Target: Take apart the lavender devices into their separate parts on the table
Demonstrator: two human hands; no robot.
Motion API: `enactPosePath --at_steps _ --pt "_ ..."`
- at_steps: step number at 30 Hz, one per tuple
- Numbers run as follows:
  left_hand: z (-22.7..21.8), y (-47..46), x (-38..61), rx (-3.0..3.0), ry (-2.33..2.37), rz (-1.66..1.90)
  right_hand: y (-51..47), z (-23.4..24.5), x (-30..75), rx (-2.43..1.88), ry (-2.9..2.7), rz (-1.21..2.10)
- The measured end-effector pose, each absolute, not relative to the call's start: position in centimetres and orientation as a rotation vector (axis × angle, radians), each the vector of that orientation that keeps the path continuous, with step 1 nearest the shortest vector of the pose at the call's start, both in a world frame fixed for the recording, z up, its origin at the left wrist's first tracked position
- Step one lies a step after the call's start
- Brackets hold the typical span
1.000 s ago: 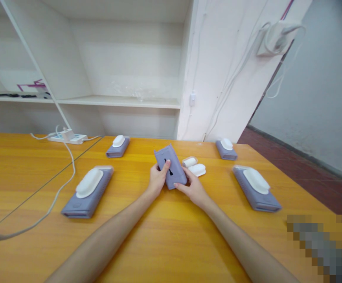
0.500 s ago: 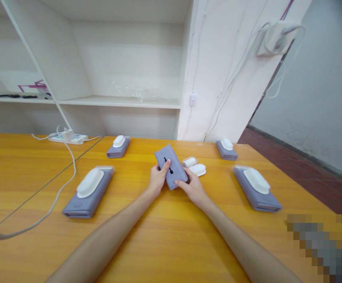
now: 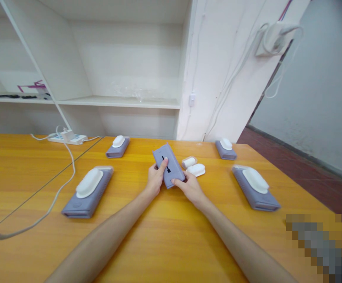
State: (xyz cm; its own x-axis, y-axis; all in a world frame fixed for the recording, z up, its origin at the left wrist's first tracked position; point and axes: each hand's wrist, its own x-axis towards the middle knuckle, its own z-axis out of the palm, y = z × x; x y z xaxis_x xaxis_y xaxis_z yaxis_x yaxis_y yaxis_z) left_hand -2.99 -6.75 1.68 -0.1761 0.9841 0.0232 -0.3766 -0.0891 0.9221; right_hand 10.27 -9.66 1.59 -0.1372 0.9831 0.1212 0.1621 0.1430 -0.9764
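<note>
A flat purple-grey plastic case [image 3: 174, 162] with a black slot-like mark on its face is held tilted above the table, between both hands. My left hand [image 3: 156, 177] grips its left side, thumb lying on the face beside the black mark. At the lower right corner, my right hand [image 3: 192, 188] has its thumb on the near end and its fingers behind the edge. Just right of the case, a white oval piece [image 3: 196, 169] and a small white cylinder with a clear end [image 3: 189, 161] rest on the table.
Similar purple-grey cases topped with white oval pieces stand near left [image 3: 85, 196], far left [image 3: 118, 148], far right [image 3: 226, 151] and near right [image 3: 256, 188]. A white power strip [image 3: 70, 137] and its cable [image 3: 67, 181] lie on the left. White shelves [image 3: 120, 101] rise behind.
The purple-grey case has shifted very slightly left in both hands, and the grip looks the same. The whole view has also moved a little; the other pieces stay put.
</note>
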Motion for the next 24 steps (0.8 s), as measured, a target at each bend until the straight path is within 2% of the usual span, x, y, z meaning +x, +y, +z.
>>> enactPosePath --at_steps 9,15,20,24 --pt "2.3 -7.5 -3.1 1.173 1.142 1.755 -10.3 1.0 10.0 -1.255 -1.672 0.867" --pt "2.6 -8.5 -2.7 1.401 1.164 1.820 -10.8 0.8 10.4 -1.266 -1.754 0.330" --pt "2.7 -8.7 -2.4 1.327 1.160 1.849 -10.6 0.7 10.6 -1.326 -1.862 0.094" --pt "2.6 -8.7 -2.3 1.382 1.135 1.828 -10.5 0.7 10.8 -1.368 -1.892 0.030"
